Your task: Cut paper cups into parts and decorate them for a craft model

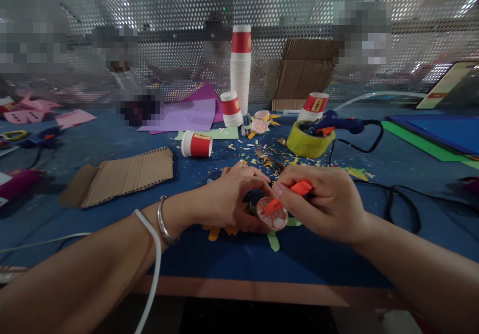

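Note:
In my right hand [324,202] is an orange-red marker [301,188], pinched between thumb and fingers. It slants down across a small white disc [278,221] with red lines drawn on it; I cannot tell whether the tip touches. My left hand [237,199] closes around the disc's left side and steadies it near the table's front edge. Green paper strips [274,242] and orange paper pieces [214,234] stick out beneath the disc and the left fingers. Much of what lies under the left hand is hidden.
Paper scraps [258,149] litter the blue table behind my hands. Beyond stand a tall cup stack [240,75] and a yellow tape roll [310,142] with a glue gun [339,123] on it. A cup [197,143] lies sideways near corrugated cardboard [129,175]. A black cord [404,189] runs right.

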`<state>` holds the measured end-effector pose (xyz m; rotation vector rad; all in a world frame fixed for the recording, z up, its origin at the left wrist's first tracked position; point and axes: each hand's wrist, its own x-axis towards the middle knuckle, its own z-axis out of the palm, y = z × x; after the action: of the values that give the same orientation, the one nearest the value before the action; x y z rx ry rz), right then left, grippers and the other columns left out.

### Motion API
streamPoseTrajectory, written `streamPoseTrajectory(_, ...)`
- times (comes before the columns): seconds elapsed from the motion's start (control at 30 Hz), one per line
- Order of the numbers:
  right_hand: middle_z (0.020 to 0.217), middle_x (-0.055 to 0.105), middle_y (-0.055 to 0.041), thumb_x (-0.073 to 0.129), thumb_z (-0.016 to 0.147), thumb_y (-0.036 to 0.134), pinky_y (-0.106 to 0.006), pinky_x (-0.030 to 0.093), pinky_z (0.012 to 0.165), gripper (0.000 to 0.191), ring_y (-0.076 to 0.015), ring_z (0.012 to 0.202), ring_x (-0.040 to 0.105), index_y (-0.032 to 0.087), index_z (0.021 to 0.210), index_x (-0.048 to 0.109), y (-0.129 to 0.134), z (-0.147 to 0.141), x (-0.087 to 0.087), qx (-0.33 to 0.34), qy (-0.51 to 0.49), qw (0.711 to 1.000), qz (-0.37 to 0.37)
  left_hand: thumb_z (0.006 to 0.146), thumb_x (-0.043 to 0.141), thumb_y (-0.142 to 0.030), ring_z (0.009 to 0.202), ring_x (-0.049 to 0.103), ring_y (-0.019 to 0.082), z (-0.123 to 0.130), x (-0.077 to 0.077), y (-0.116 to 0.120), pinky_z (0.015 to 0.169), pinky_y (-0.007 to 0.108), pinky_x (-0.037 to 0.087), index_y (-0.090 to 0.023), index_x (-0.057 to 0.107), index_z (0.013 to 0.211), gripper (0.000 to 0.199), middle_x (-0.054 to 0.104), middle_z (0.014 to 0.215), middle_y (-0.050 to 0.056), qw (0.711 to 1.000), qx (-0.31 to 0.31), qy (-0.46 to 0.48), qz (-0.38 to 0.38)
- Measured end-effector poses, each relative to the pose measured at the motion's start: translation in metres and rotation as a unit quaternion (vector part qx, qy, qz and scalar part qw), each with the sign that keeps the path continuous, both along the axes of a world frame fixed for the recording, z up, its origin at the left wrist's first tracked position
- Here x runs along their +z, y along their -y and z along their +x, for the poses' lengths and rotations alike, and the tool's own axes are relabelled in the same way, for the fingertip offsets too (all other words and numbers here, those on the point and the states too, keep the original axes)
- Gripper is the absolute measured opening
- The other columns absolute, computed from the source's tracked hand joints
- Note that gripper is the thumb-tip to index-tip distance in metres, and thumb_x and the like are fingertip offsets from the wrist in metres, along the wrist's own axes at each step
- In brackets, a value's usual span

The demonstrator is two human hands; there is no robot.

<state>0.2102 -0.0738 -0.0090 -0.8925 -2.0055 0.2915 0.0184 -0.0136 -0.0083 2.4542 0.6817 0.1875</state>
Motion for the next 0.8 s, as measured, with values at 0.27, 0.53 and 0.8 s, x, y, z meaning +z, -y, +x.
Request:
streamPoseTrajectory(0.27,0.053,0.053,0.0037,0.054,0.088,0.014,-0.023,0.036,0.044,0.027,-0.0084,0.045,0.044,0.022,0.063,0.048,0.0018,-0.0006,0.0,0.006,-0.002,1.0,-0.021,0.069,0.084,-0.047,0.11,0.051,0.03,0.0006,0.0002,0.0001,0.096,0.046,0.035,-0.023,0.07,0.099,0.04,0.064,0.116,0.007,1.0,-0.004,-0.003,0.012)
streamPoseTrajectory(0.53,0.052,0.05,0.0045,0.054,0.088,0.013,-0.022,0.034,0.043,0.027,-0.0075,0.044,0.041,0.021,0.062,0.048,0.001,0.0007,0.0002,0.01,0.002,1.0,-0.009,0.068,0.084,-0.047,0.111,0.051,0.03,-0.0006,0.0,-0.0005,0.097,0.048,0.036,-0.024,0.07,0.103,0.045,0.063,0.117,0.007,1.0,-0.004,0.004,0.004)
streamPoseTrajectory(0.8,0.052,0.051,0.004,0.053,0.088,0.013,-0.023,0.034,0.044,0.028,-0.0079,0.045,0.042,0.022,0.062,0.046,0.0002,0.0015,-0.0004,-0.006,0.007,1.0,-0.008,0.068,0.086,-0.046,0.115,0.05,0.031,0.0013,0.001,0.0015,0.1,0.048,0.035,-0.023,0.07,0.108,0.049,0.061,0.123,0.009,1.0,0.006,-0.003,-0.006)
